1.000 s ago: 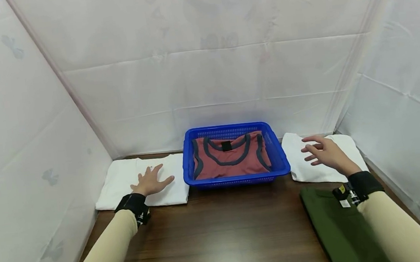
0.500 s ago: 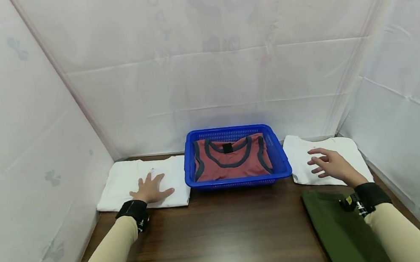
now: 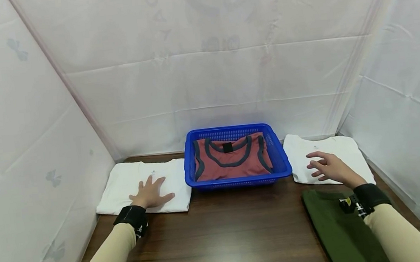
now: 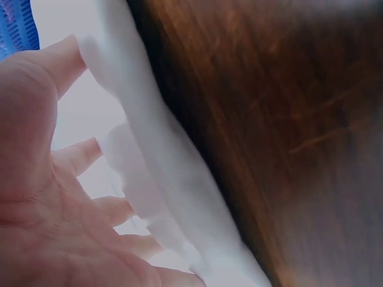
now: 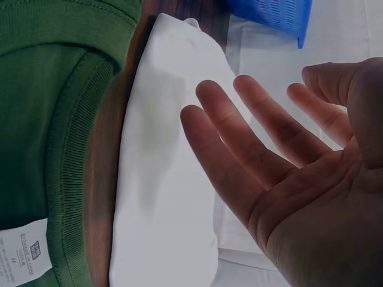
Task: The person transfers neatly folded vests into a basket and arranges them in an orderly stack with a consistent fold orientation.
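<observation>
On the left of the table a folded white shirt [image 3: 121, 185] lies flat, and my left hand [image 3: 150, 193] rests on it with fingers spread. In the left wrist view the fingertips [image 4: 90, 146] meet the white cloth near its front edge. My right hand [image 3: 330, 166] hovers over a second folded white shirt [image 3: 344, 149], fingers loosely bent and holding nothing. The right wrist view shows a gap between those fingers [image 5: 224, 161] and the shirt. Between the two shirts sits a blue basket [image 3: 238, 182] with a folded red shirt [image 3: 229, 169], trimmed in dark grey, inside.
A folded dark green shirt [image 3: 331, 225] lies at the front right of the brown wooden table [image 3: 221, 236], partly under the right forearm. White sheets stand as walls at the back [image 3: 223, 78], left [image 3: 44, 165] and right [image 3: 405, 127].
The left hand has come down onto the left white shirt, and the shirt has shifted slightly towards me. The right hand has drifted a little lower over the right shirt.
</observation>
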The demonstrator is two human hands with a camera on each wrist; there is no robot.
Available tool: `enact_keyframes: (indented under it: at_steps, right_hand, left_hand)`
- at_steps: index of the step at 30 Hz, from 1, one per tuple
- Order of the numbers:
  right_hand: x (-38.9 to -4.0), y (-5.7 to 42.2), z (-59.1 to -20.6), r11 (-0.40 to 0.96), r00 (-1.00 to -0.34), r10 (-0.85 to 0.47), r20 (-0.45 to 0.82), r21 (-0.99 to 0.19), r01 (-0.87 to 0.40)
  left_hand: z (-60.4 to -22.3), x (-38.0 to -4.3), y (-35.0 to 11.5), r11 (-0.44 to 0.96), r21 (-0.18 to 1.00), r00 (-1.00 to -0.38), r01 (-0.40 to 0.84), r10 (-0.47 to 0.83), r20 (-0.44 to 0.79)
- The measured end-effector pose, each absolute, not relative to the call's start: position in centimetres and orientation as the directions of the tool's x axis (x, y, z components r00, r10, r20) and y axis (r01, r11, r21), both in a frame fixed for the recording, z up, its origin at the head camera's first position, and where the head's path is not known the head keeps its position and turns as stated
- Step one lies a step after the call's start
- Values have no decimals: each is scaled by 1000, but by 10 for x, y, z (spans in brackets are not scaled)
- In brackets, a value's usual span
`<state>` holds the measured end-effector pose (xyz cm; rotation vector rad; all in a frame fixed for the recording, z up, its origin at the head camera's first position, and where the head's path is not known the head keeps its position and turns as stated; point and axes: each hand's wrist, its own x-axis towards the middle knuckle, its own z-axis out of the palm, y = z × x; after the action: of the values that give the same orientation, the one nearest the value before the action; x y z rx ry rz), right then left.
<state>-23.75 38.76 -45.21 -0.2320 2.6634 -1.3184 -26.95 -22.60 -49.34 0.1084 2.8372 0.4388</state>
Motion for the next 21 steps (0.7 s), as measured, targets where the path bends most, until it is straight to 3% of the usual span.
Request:
enact_keyframes:
  at_steps: [21]
  right_hand:
    - [-234, 388, -450, 611, -970, -226, -93, -789, -67]
  left_hand:
    - [-487, -211, -218, 953, 296, -951, 58, 143, -275]
